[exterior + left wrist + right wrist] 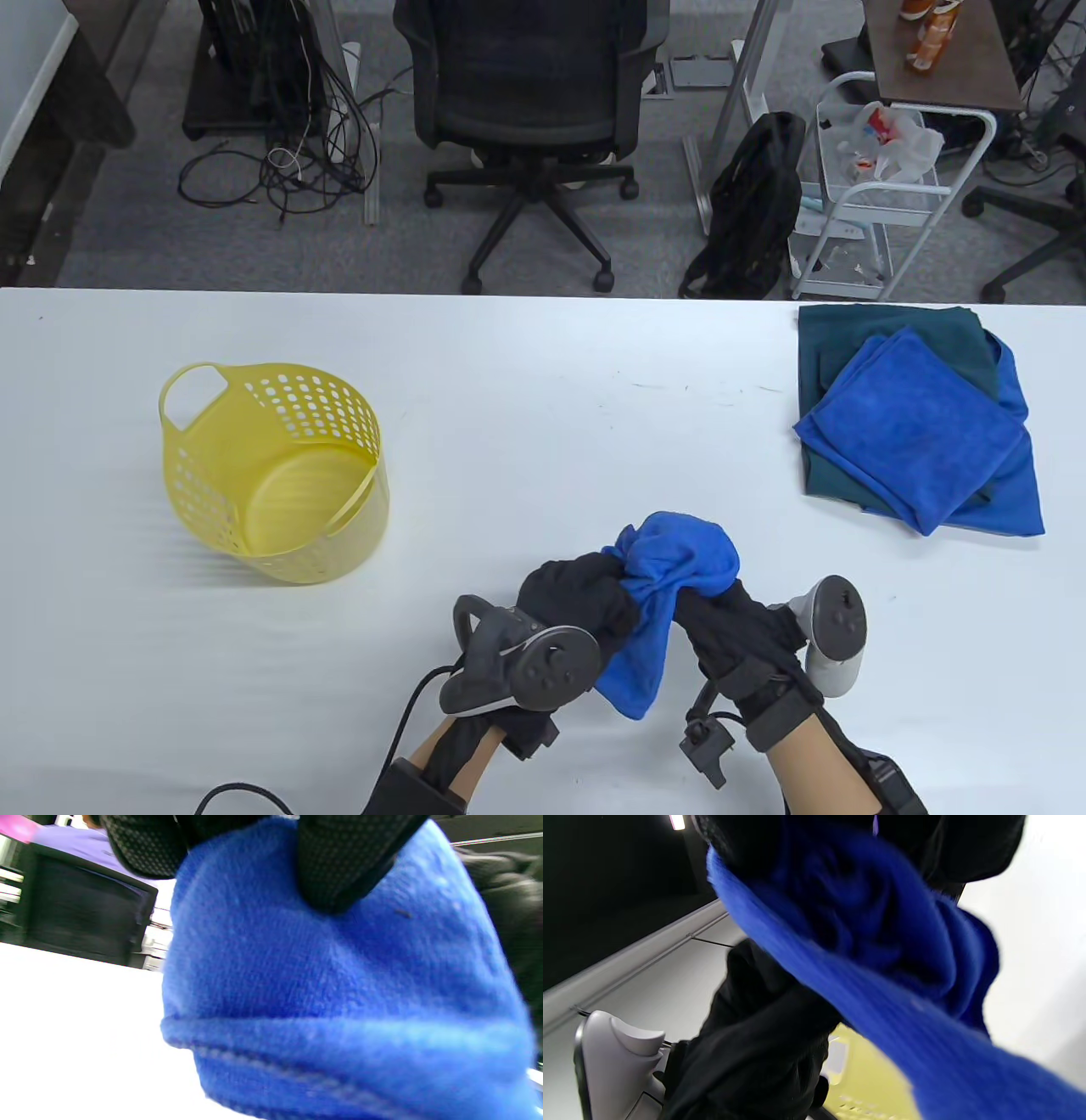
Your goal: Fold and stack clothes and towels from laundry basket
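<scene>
Open bench in the middle, obstacles at both sides

The yellow laundry basket [276, 475] stands on the left of the bench [543, 399]; the stack of folded towels [920, 420] lies at far right; bare bench lies between them.

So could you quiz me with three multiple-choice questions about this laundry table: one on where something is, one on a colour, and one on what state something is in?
1. Where does the folded pile lie on the table in the table view?
A. far right
B. far left
C. inside the basket

2. What colour is the basket?
A. red
B. yellow
C. green

3. How is the blue towel at the front?
A. folded flat
B. hanging in the basket
C. bunched up in both hands

Answers:
1. A: it sits near the right edge.
2. B: its perforated wall is yellow.
3. C: the left hand and right hand grip it, crumpled.
</scene>
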Demonstrator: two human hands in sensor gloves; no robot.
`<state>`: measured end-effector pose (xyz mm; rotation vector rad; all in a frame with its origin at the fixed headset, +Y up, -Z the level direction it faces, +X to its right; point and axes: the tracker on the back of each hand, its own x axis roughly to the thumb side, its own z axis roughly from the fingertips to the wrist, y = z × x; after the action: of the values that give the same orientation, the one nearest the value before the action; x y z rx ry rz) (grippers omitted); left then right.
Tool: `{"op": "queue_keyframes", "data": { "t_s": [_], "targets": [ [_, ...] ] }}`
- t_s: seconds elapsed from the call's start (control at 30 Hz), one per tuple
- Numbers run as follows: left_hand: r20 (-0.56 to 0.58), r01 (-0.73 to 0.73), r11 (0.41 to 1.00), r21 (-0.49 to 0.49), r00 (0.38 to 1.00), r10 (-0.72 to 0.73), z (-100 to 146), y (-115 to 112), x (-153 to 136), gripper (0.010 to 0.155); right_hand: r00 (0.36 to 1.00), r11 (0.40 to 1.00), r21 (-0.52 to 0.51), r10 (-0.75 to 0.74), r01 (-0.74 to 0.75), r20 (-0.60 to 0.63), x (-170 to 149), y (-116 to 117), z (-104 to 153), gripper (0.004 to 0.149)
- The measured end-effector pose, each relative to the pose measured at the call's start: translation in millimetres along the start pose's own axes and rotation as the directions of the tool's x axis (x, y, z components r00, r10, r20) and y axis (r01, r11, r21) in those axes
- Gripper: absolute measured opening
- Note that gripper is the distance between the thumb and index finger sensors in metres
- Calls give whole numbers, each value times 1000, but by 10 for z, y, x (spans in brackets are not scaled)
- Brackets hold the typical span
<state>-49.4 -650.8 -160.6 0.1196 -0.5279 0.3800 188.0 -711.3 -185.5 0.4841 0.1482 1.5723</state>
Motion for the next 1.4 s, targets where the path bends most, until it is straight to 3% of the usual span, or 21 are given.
{"op": "queue_keyframes", "data": {
  "t_s": [0.1,0.2,0.33,0.43,0.6,0.73,0.93,1.03,1.07,1.13,1.2,1.27,1.3,1.33,1.4],
  "targets": [
    [-79,-122,992,-44,990,118,27,-65,-285,33,997,997,5,-73,73,-20,-83,30,-41,45],
    [-131,-264,961,-84,959,252,41,-75,-502,36,999,999,-32,-35,35,-30,-156,54,-56,44],
    [-194,-342,937,-78,927,322,114,-47,-690,60,998,998,-58,-37,35,-42,-169,-16,-36,44],
    [-196,-374,925,-59,913,357,126,-55,-687,78,999,999,-38,-7,6,-42,-166,-44,-34,45],
    [-140,-395,899,-190,917,373,71,-157,-471,91,989,980,129,145,-149,37,-116,53,-68,40],
    [-106,-289,925,-247,957,271,42,-256,-426,94,1000,992,124,9,-11,20,-130,88,-77,37],
    [-96,-368,897,-244,930,355,34,-382,-412,91,997,995,54,82,-82,-1,-120,60,-48,38],
    [-83,-404,909,-101,914,397,54,-360,-389,48,991,989,66,131,-130,-10,-113,36,-56,39],
    [-74,-399,914,-69,916,394,61,-345,-400,46,992,987,101,124,-122,-14,-105,10,-55,39],
    [-93,-379,925,-36,923,374,85,-307,-435,44,997,978,199,56,-66,55,-99,-52,-58,51],
    [-114,-369,929,19,923,369,106,-271,-468,42,997,954,296,-67,53,38,-104,-103,-52,73],
    [-128,-364,931,23,922,364,106,-252,-473,42,992,957,260,-120,126,-39,-141,-93,-28,93],
    [-130,-362,932,17,924,361,100,-253,-470,43,992,973,198,-106,116,-65,-160,-76,-23,92],
    [-132,-360,933,6,924,358,92,-261,-466,43,992,995,76,-60,69,-111,-191,-43,-10,82],
    [-150,-367,930,13,919,365,92,-281,-477,44,987,996,-77,22,-34,-157,-214,-8,-3,41]
  ]
}}
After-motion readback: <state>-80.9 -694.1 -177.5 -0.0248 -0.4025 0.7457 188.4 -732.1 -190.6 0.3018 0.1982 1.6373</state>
